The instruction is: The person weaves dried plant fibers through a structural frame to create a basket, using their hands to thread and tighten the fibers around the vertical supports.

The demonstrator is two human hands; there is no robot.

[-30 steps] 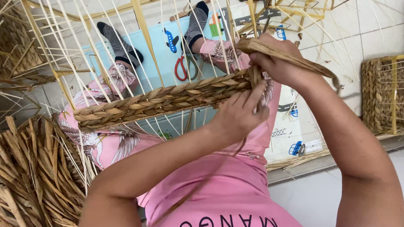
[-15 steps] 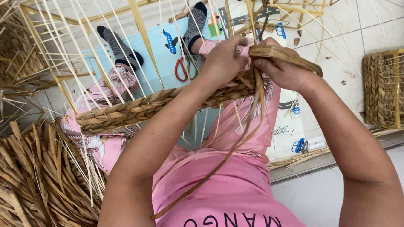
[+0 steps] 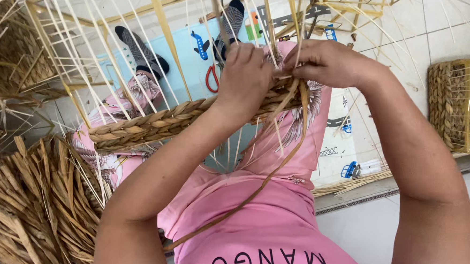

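The left hand (image 3: 245,75) now lies over the braided band (image 3: 159,122) at about 12 o'clock, its grip pressed together on the band's end; a second ago it was lower, under the braid. The right hand (image 3: 325,63) sits just beside it at 1 o'clock, its grip pinching a long straw strand (image 3: 280,167) that hangs down toward 6 o'clock over the pink clothes. Thin upright canes (image 3: 113,58) cross the band. Red scissors (image 3: 211,77) lie on the floor behind, and dry straw (image 3: 30,207) is piled at 8 o'clock.
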